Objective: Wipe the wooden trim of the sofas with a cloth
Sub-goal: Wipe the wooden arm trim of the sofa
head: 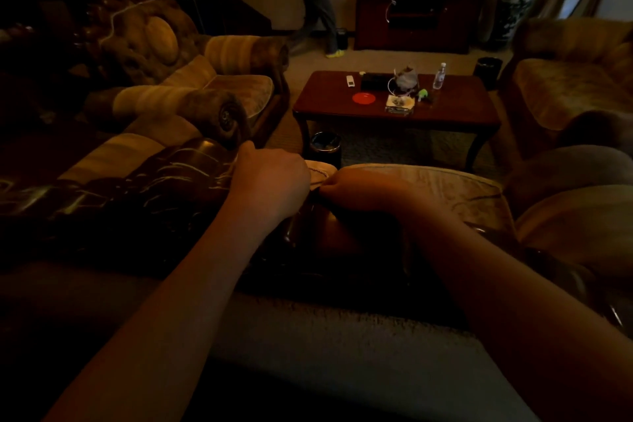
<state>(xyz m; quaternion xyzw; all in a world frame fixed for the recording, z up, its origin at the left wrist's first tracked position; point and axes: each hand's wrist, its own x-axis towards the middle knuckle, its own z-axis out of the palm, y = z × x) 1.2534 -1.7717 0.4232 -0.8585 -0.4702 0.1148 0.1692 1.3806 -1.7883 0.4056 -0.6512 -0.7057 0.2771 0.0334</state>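
While gripping the pale cloth (320, 173) between left hand (274, 178) and right hand (359, 190) at 12 o'clock, working dark carved sofa trim (144, 195); probably plenty left, other sofas apparently untouched.

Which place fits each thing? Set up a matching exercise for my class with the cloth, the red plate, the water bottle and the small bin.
Things:
1. cloth
2. red plate
3. water bottle
4. small bin

Places:
A. far right part of the coffee table
B. on the floor by the table's near left leg
C. between the two hands
D. table's middle, near side

Pairs: 1-C, 2-D, 3-A, 4-B
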